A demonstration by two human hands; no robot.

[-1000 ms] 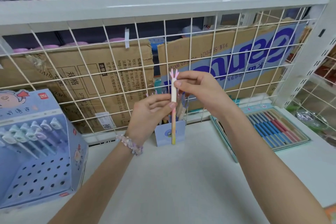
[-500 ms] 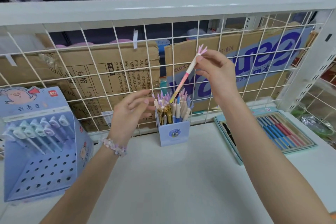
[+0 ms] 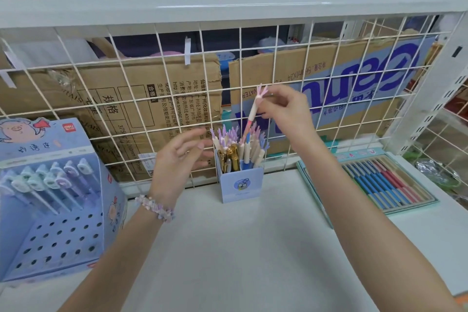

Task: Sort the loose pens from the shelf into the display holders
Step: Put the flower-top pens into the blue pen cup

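Here right hand (image 3: 286,111) pinches pen (image 3: 254,111) above holder (image 3: 240,185); left hand (image 3: 174,162) relaxed, holding nothing.

A pink, claw-topped pen (image 3: 254,111) tilts tip-down into the small blue holder (image 3: 241,184), crowded with upright pens.

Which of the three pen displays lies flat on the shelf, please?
The teal tray of blue and red pens, at the right; the others stand upright.

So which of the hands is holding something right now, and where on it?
The right hand pinches the pink pen near its pronged top end. The left hand is open and holds nothing.
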